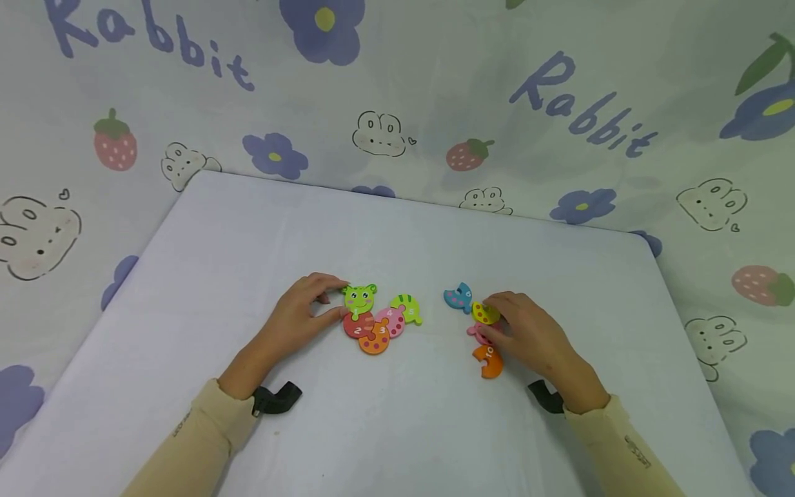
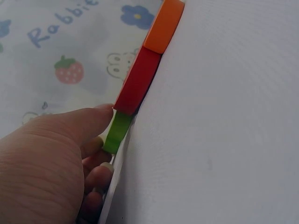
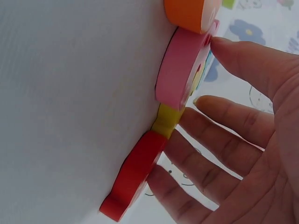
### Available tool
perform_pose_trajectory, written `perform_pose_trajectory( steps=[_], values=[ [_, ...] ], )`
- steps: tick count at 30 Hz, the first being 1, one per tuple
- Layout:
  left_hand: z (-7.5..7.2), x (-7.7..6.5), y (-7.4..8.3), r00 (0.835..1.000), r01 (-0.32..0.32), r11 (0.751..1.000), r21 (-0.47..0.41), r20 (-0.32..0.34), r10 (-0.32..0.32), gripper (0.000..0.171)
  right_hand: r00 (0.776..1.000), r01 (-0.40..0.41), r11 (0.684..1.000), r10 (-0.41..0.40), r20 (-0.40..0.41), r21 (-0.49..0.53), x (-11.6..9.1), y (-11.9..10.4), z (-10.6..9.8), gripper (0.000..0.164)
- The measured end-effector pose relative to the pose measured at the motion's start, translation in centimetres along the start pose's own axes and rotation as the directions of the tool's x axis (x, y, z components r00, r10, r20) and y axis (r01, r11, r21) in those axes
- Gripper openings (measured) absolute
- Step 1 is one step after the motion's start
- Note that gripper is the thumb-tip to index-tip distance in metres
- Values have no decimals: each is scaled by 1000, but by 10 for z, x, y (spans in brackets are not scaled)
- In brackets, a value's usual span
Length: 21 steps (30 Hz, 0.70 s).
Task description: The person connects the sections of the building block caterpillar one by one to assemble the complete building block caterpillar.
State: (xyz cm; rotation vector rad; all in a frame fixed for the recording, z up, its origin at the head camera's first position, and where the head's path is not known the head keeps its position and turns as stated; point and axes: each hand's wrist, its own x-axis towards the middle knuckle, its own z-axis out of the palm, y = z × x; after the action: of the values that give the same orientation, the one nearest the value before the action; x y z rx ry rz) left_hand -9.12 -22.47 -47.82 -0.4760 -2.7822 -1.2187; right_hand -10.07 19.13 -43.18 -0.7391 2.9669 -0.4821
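Note:
In the head view, my left hand (image 1: 300, 312) pinches the green smiling caterpillar head puzzle piece (image 1: 359, 299), index finger at its top and thumb low on its left side. Joined to it run a red 2 piece (image 1: 357, 326), an orange 3 piece (image 1: 374, 341), a pink 4 piece (image 1: 391, 322) and a green 5 piece (image 1: 406, 306). My right hand (image 1: 533, 335) rests against a yellow piece (image 1: 483, 313) and a pink piece (image 1: 479, 334), fingers fairly straight. A red piece (image 3: 136, 175) under that hand shows only in the right wrist view.
A blue 6 piece (image 1: 458, 297) lies beyond the yellow one, and an orange 10 piece (image 1: 488, 362) sits nearer me. All lie on a white-covered table (image 1: 397, 428). Behind it hangs a printed rabbit cloth (image 1: 422, 90). Black straps (image 1: 279, 399) show at both wrists.

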Motion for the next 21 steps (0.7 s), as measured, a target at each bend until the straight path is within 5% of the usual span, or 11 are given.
perform_pose_trajectory(
  steps=[11,21],
  values=[
    [0,-1,-2,1000,-12,1000,9,-17,12,48,1000,-9,999,8,-28,-38,13,-12,5,53],
    [2,-1,-4,1000,-21,1000,17,-22,21,47,993,-110,987,115,36,-115,34,-22,8,61]
  ],
)
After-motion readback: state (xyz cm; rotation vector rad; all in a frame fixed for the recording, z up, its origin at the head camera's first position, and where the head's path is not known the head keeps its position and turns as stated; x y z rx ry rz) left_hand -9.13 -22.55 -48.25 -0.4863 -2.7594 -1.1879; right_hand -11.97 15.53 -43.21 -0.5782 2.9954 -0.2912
